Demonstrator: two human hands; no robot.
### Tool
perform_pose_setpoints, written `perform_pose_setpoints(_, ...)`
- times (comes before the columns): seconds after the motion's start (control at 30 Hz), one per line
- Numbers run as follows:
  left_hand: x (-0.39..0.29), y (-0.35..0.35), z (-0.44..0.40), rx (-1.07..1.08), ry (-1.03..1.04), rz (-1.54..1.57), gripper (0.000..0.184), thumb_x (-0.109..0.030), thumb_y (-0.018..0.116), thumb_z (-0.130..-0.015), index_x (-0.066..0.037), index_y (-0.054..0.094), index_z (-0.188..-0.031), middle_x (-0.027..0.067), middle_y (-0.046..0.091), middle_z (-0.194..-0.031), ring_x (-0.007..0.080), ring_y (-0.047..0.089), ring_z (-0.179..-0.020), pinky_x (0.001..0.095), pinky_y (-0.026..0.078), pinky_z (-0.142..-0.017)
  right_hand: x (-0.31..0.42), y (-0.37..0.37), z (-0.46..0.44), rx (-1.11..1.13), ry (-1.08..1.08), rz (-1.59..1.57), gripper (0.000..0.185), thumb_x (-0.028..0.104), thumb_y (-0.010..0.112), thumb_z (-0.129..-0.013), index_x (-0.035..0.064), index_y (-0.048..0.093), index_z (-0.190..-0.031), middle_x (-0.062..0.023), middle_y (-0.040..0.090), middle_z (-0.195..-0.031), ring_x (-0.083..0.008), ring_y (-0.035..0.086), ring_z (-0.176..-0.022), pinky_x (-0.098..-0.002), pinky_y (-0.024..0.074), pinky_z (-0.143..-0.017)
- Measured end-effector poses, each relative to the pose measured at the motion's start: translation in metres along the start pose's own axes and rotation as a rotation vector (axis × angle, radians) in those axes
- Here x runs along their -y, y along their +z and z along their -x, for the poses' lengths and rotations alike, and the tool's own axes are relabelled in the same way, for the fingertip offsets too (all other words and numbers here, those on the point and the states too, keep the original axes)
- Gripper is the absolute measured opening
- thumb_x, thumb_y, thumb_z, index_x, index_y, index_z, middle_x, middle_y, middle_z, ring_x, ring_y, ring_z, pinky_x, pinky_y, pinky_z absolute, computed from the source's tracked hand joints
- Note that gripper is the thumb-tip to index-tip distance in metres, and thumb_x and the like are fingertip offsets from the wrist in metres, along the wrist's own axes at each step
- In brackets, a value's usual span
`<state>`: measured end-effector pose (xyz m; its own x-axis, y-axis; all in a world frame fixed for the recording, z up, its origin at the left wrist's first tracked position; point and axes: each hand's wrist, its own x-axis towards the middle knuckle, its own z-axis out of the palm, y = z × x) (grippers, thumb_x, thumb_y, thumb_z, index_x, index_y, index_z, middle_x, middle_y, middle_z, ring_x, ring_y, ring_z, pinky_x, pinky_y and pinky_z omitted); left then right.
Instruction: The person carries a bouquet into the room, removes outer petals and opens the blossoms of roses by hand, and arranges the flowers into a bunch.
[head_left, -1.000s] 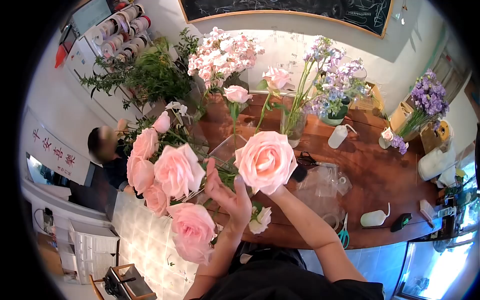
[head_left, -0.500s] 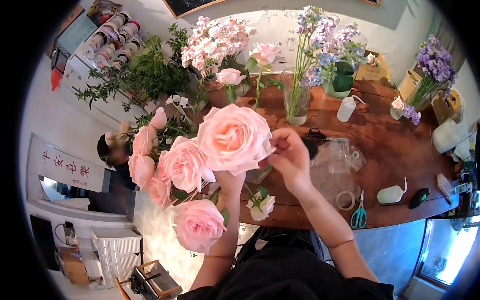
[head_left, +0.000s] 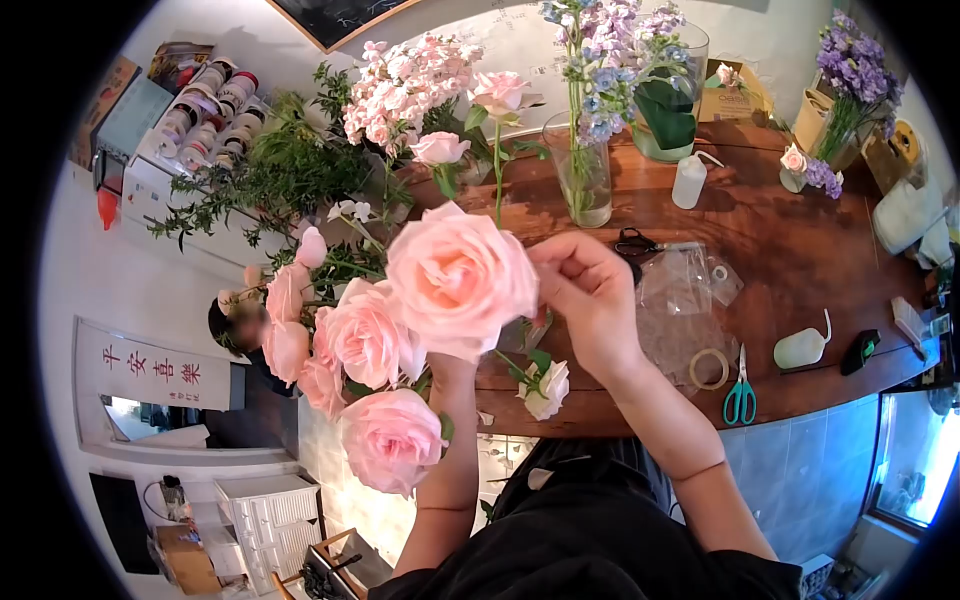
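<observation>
A large open pink rose (head_left: 460,278) faces up at the middle of the view. My right hand (head_left: 583,295) pinches at the rose's right edge with thumb and forefinger, on an outer petal. Under the bloom, my left hand (head_left: 452,368) is mostly hidden, and its fingers do not show. Left of it cluster more pink roses (head_left: 368,335), with one lower bloom (head_left: 395,440) beside my left forearm. A smaller white rose (head_left: 545,390) lies at the table edge, between my forearms.
On the wooden table (head_left: 780,260) are a glass vase (head_left: 585,185), a white squeeze bottle (head_left: 690,182), another squeeze bottle (head_left: 802,347), teal scissors (head_left: 740,398), a tape roll (head_left: 709,369) and clear plastic wrap (head_left: 680,310). Greenery stands back left. A person (head_left: 240,325) is at the left.
The large rose has moved left, with my left hand now beneath it. My right hand has come from behind the bloom to its right edge. The view has shifted.
</observation>
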<state>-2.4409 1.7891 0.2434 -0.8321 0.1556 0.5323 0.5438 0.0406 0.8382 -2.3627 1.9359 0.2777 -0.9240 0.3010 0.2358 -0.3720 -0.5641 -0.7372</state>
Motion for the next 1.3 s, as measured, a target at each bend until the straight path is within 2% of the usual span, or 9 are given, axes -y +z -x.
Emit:
perform_pose_setpoints(0.07, -0.02, 0.007, -0.002, 0.073, 0.094, 0.008, 0.042, -0.016, 0.051, -0.088, 0.0, 0.04, -0.125, 0.0127, 0.054, -0.114, 0.0218, 0.056, -0.098, 0.0336, 0.047, -0.086, 0.001, -0.009, -0.003, -0.095, 0.063, -0.178, 0.01, 0.0, 0.053, -0.083, -0.0019, 0.058, -0.093, -0.0066, 0.061, -0.075, -0.0108, 0.056, -0.059, -0.0238, 0.0454, -0.05)
perform_pose_setpoints(0.23, -0.023, 0.007, -0.004, 0.074, 0.254, -0.176, 0.046, -0.008, 0.071, -0.072, 0.002, 0.052, -0.112, 0.0099, 0.058, -0.107, 0.0215, 0.057, -0.098, 0.0334, 0.045, -0.087, 0.01, -0.002, 0.014, -0.124, 0.376, -0.594, 0.022, 0.024, 0.044, -0.086, 0.0021, 0.049, -0.087, -0.0121, 0.056, -0.074, -0.0224, 0.058, -0.056, -0.0323, 0.0423, -0.039)
perform_pose_setpoints(0.3, -0.026, 0.013, -0.003, 0.088, 0.106, -0.051, 0.053, -0.01, 0.072, -0.072, 0.0, 0.048, -0.118, 0.0104, 0.054, -0.113, 0.0216, 0.054, -0.103, 0.0338, 0.043, -0.091, 0.016, 0.007, 0.025, -0.05, 0.438, -0.468, 0.027, 0.03, 0.045, -0.088, 0.0032, 0.046, -0.09, -0.0101, 0.053, -0.076, -0.0225, 0.057, -0.054, -0.0297, 0.0386, -0.035)
perform_pose_setpoints(0.37, -0.024, 0.014, -0.001, 0.087, 0.088, -0.001, 0.054, -0.011, 0.071, -0.073, 0.0, 0.047, -0.119, 0.0104, 0.053, -0.115, 0.0215, 0.053, -0.104, 0.0338, 0.043, -0.091, 0.013, 0.015, 0.038, 0.039, 0.281, -0.338, 0.023, 0.02, 0.058, -0.086, 0.0025, 0.046, -0.096, -0.0068, 0.055, -0.08, -0.0133, 0.055, -0.052, -0.0225, 0.0341, -0.035)
perform_pose_setpoints(0.53, -0.012, 0.009, 0.007, 0.065, 0.126, 0.006, 0.056, -0.012, 0.07, -0.074, 0.0, 0.043, -0.122, 0.0104, 0.05, -0.118, 0.0213, 0.052, -0.106, 0.0336, 0.043, -0.092, 0.009, 0.022, 0.042, -0.037, 0.306, -0.132, 0.027, 0.006, 0.059, -0.082, 0.0018, 0.045, -0.104, -0.0032, 0.058, -0.083, -0.0042, 0.047, -0.054, -0.0184, 0.0343, -0.046)
perform_pose_setpoints(0.77, 0.005, -0.01, 0.04, 0.065, 0.106, 0.011, 0.06, -0.013, 0.068, -0.077, -0.001, 0.037, -0.127, 0.0103, 0.047, -0.123, 0.0209, 0.05, -0.109, 0.0334, 0.043, -0.092, 0.009, 0.028, 0.05, -0.109, 0.273, -0.342, 0.025, 0.005, 0.055, -0.084, 0.0002, 0.047, -0.107, -0.0017, 0.057, -0.08, -0.005, 0.048, -0.06, -0.0196, 0.0369, -0.051)
perform_pose_setpoints(1.03, 0.06, -0.012, 0.026, 0.093, -0.051, 0.274, 0.064, -0.015, 0.066, -0.08, -0.001, 0.031, -0.132, 0.0103, 0.042, -0.128, 0.0205, 0.047, -0.113, 0.0331, 0.043, -0.093, 0.009, 0.005, 0.036, -0.019, 0.221, 0.064, 0.01, 0.002, 0.051, -0.086, -0.0009, 0.059, -0.091, 0.0011, 0.052, -0.062, -0.003, 0.041, -0.048, -0.0189, 0.032, -0.044)
perform_pose_setpoints(1.17, 0.094, -0.013, 0.017, 0.073, -0.135, 0.489, 0.066, -0.016, 0.065, -0.081, -0.002, 0.028, -0.134, 0.0102, 0.04, -0.131, 0.0204, 0.046, -0.114, 0.033, 0.043, -0.094, 0.001, -0.036, 0.02, -0.003, 0.184, -0.171, 0.008, -0.001, 0.051, -0.082, 0.0017, 0.057, -0.078, -0.0019, 0.055, -0.066, -0.0066, 0.047, -0.05, -0.0195, 0.0353, -0.044)
perform_pose_setpoints(1.3, -0.037, 0.028, -0.022, 0.108, 0.11, 0.218, 0.027, -0.01, 0.064, -0.081, 0.003, 0.059, -0.104, 0.0073, 0.063, -0.093, 0.012, 0.06, -0.083, 0.0245, 0.047, -0.074, 0.006, -0.029, 0.014, -0.152, -0.09, -0.255, 0.011, -0.006, 0.046, -0.076, 0.0031, 0.052, -0.078, -0.0081, 0.058, -0.073, -0.0113, 0.054, -0.06, -0.0223, 0.0461, -0.05)
